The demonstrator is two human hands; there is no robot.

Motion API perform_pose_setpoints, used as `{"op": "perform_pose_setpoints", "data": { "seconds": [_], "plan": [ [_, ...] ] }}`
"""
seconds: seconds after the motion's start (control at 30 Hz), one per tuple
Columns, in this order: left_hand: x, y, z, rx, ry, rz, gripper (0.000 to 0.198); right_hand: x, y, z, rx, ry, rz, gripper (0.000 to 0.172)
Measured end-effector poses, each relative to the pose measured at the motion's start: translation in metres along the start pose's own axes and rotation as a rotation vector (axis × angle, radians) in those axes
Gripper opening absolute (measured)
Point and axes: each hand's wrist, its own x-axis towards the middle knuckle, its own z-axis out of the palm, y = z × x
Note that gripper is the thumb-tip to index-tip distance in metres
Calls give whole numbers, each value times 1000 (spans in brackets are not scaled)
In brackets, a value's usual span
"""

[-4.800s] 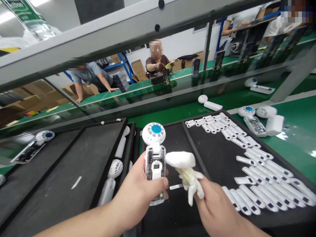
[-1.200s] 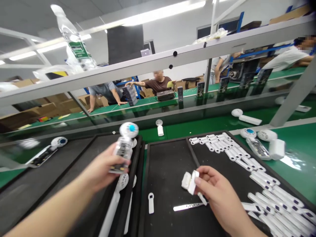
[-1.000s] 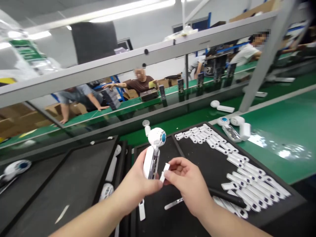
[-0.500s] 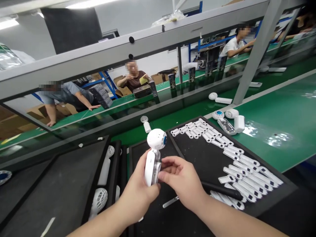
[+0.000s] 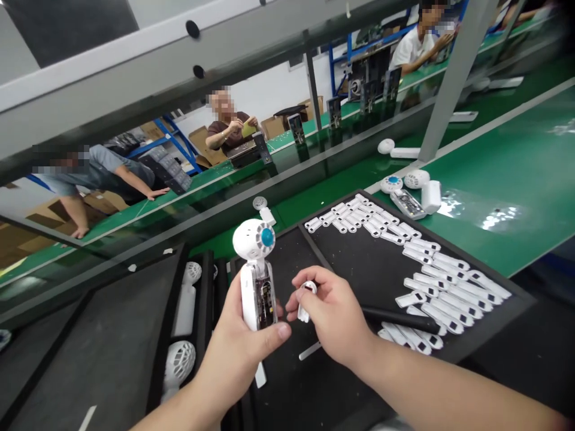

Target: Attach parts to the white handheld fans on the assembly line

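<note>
A white handheld fan with a blue hub stands upright in my left hand. Its handle is open on one side, and a dark circuit board shows inside. Just right of it, my right hand pinches a small white cover piece between thumb and fingers, apart from the fan. Similar white cover strips, each with a small dark square, lie in rows in the black tray beyond my right hand.
A black rod lies across the tray near my right wrist. More white fans sit along the left black tray. Fan parts rest on the green bench. Behind a grey frame, co-workers sit at another bench.
My right hand has drawn away from the fan's handle with the cover piece. The fan has turned, so its blue hub and circuit board face me more. The view has shifted slightly.
</note>
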Motion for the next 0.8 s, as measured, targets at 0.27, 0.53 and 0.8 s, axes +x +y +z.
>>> {"op": "perform_pose_setpoints", "data": {
  "seconds": [0.27, 0.53, 0.8],
  "plan": [
    [-6, 3, 17, 156, 52, -37, 87, -3, 6, -5, -508, -77, -359, 16],
    [-12, 9, 24, 153, 58, -30, 83, 5, -2, -16, -648, -195, -494, 12],
    [-10, 8, 21, 162, 51, -28, 76, 14, -16, -20, -732, -338, -578, 12]
  ]
}}
